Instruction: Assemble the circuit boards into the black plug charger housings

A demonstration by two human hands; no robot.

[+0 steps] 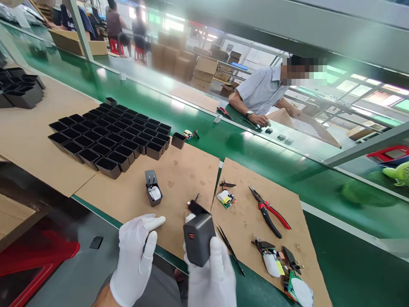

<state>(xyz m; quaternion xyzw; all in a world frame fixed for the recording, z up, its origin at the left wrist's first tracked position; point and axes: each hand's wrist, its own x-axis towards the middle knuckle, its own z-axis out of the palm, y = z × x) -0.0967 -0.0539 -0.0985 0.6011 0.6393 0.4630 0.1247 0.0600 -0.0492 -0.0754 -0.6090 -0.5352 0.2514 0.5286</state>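
Observation:
My right hand point(212, 268), in a white glove, grips a black charger housing point(200, 241) with slots on its near face. A black plug cover point(198, 207) tilts up from the housing's far end, and a bit of white shows beside it. Also gloved, my left hand point(137, 251) rests near the table's front edge, holding nothing, with thumb and fingers apart. Beyond it stands another charger housing point(154, 199), its pronged cover raised and a white-topped part inside. Right of my right hand lie black tweezers point(230, 250) and red-and-black long-nose pliers point(268, 211).
Rows of empty black housings point(105, 136) fill the left cardboard sheet. Loose circuit boards point(226, 198) lie on the right sheet, several more point(271, 262) nearer me. Behind the green conveyor point(255, 149) a person point(262, 94) works at small parts. A metal post point(367, 145) slants at right.

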